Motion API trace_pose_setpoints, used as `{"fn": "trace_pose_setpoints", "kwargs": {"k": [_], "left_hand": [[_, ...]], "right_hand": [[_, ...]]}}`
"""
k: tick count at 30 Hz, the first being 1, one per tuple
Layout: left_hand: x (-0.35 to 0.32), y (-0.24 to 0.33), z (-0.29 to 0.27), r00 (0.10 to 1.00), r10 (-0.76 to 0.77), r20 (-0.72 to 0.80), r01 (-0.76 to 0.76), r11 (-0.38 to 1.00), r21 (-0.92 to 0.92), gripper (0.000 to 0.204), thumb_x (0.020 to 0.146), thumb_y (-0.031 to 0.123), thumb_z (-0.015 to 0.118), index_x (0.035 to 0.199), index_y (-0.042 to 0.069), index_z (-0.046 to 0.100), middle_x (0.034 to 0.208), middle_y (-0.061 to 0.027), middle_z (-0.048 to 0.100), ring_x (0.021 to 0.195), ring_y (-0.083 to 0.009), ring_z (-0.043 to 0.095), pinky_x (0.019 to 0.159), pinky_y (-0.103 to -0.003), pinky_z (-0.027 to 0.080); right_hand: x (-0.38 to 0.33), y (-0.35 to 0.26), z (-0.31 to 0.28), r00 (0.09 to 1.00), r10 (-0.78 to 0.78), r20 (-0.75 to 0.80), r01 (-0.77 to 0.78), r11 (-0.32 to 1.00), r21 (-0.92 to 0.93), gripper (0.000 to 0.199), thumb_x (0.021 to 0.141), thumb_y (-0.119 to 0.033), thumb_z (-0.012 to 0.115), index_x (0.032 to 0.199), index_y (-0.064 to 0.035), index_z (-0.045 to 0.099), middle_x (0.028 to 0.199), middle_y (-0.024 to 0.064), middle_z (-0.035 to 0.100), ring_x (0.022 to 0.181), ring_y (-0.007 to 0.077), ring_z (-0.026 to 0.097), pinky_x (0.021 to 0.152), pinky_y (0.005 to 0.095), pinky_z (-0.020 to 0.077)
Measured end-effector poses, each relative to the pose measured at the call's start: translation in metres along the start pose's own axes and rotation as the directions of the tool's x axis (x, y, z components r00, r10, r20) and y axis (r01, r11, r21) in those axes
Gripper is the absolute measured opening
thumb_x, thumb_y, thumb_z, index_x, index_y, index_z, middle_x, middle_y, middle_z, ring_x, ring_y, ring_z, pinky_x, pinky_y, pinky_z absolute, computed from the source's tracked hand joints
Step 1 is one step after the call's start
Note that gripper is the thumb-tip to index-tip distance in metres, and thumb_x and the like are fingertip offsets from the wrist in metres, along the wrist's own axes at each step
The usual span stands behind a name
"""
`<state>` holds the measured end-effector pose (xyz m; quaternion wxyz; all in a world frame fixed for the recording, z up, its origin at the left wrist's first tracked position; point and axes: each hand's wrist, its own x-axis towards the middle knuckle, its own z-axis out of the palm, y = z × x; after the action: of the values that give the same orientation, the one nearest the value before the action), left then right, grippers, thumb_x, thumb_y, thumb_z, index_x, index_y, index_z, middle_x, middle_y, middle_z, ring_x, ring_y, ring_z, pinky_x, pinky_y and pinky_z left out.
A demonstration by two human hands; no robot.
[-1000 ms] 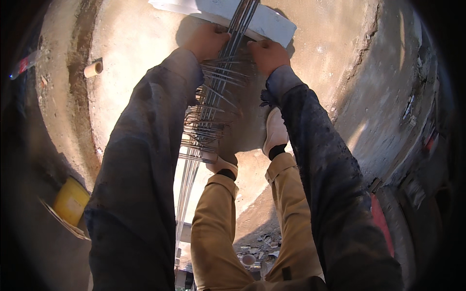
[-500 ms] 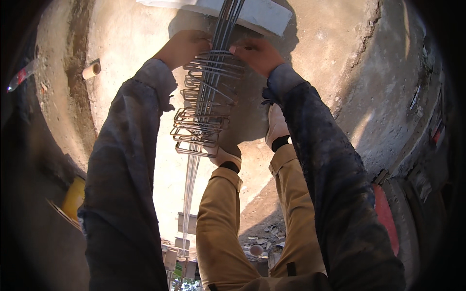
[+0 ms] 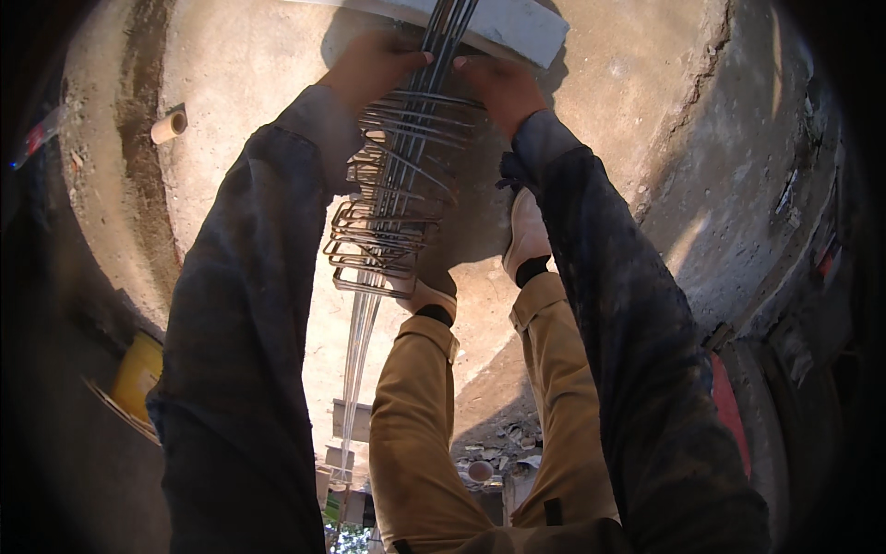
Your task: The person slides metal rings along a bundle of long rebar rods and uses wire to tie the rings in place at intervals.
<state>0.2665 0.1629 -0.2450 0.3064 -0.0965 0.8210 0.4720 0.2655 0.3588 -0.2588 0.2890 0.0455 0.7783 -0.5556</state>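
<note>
both hands were on the rebar cage: left hand [image 3: 374, 66] gripped the long bars [image 3: 434, 65], right hand [image 3: 498, 85] pinched the top stirrup [image 3: 420, 103]. cage stood over the concrete slab [image 3: 249, 65] (white block [image 3: 517, 28] behind). step looked like stirrup spacing; next move probably needs one ring slid along the bars.

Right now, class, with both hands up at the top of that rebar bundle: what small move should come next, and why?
Probably slide the top wire stirrup a little along the long steel bars. Both the left hand and the right hand sit at that loop beside the pale block, while the other stirrups lie bunched close together lower down.
</note>
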Motion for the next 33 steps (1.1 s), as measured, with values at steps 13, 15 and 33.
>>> {"fn": "trace_pose_setpoints", "kwargs": {"k": [13,15,33], "left_hand": [[0.018,-0.023,-0.027,0.982,0.120,0.143,-0.133,0.987,0.089,0.039,0.084,0.030,0.062,0.107,-0.001,0.061,0.096,-0.0099,0.065,0.090,-0.0188,0.059,0.086,-0.031,0.043],[0.017,-0.034,-0.032,0.982,0.010,0.191,0.005,0.997,-0.077,0.043,0.083,0.032,0.063,0.111,0.000,0.058,0.102,-0.0117,0.063,0.096,-0.0201,0.058,0.089,-0.032,0.042],[-0.040,-0.034,0.001,0.978,0.111,-0.175,-0.120,0.992,-0.039,0.053,0.079,0.035,0.067,0.117,0.002,0.052,0.109,-0.0142,0.058,0.102,-0.0217,0.055,0.088,-0.033,0.042]], "right_hand": [[0.007,0.015,-0.023,0.977,0.208,0.050,-0.204,0.976,-0.076,0.042,0.078,-0.038,0.066,0.095,0.0004,0.066,0.083,0.0097,0.064,0.076,0.0157,0.056,0.072,0.0278,0.0432],[0.001,0.010,-0.026,0.972,0.231,0.041,-0.224,0.965,-0.135,0.040,0.078,-0.036,0.066,0.093,0.0005,0.066,0.084,0.0094,0.064,0.078,0.0154,0.056,0.074,0.0283,0.0428],[-0.022,0.016,-0.027,0.980,0.184,0.076,-0.187,0.982,0.023,0.049,0.081,-0.036,0.062,0.118,-0.0044,0.054,0.113,0.0060,0.056,0.102,0.0165,0.050,0.086,0.0282,0.0394]]}}
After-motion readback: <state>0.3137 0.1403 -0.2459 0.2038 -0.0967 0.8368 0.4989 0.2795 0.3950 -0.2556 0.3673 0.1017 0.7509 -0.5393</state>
